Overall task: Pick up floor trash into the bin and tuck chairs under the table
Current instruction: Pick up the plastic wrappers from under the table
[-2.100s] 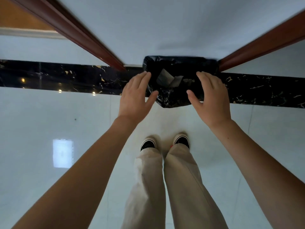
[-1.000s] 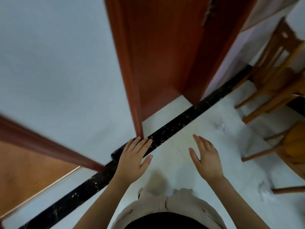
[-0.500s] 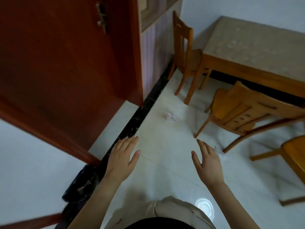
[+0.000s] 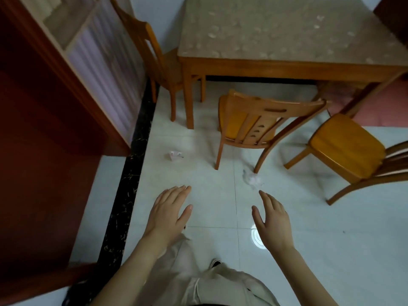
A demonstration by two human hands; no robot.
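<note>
view: we've swung away from the bin and the dining room opens up, with the worktop far ahead.
left hand: out front, fingers straight and a little apart, holding nothing.
right hand: the same, fingers spread and empty, hovering just near of a scrap.
trash: two bits remain on the floor, the left paper scrap and the right paper scrap, which lies by a leg of the middle chair.
chairs: the middle one and the right chair are pulled out; the far-left chair is partly tucked.
meaning: a fresh pick-up round looks likely, right scrap first.
bin: only a dark sliver, cut off at the near-left edge.
hard to tell: the right chair's back runs out of frame, and the floor under the worktop is shadowed.
</note>
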